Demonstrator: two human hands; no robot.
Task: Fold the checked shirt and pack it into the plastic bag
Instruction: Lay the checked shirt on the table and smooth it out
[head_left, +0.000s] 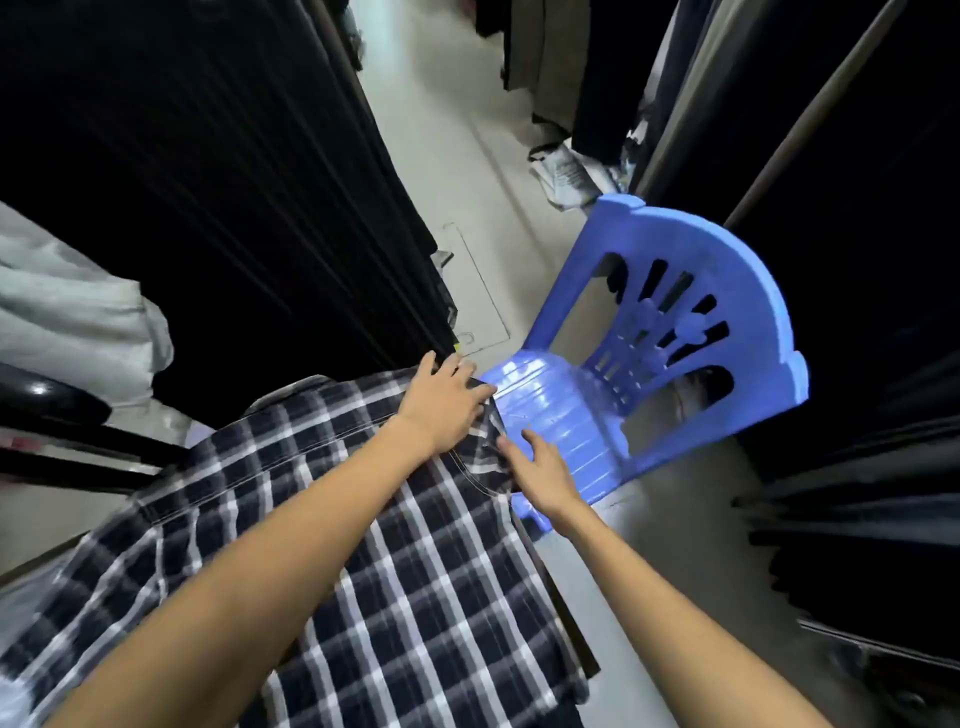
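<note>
We cannot see what carries the near part of the checked shirt (395, 561): it spreads from the lower left corner up to the front edge of the blue plastic chair (670, 332), and its lower portion runs off the bottom of the frame. Motion blur smears the checks at the lower left, and the dark hanging garments (218, 171) on both sides are little more than black masses. No plastic bag can be made out with any certainty.

Both forearms reach forward from the bottom edge. Our left hand (441, 405) lies palm down on the shirt's far end, fingers spread and reaching to where the cloth meets the chair seat; its grip looks flat and open rather than pinching (though the fingertips are partly lost against the dark fabric). Our right hand (540, 473) sits just beside it at the shirt's right edge, fingers loosely fanned over the seat, grip open, closed on nothing we can see.
</note>
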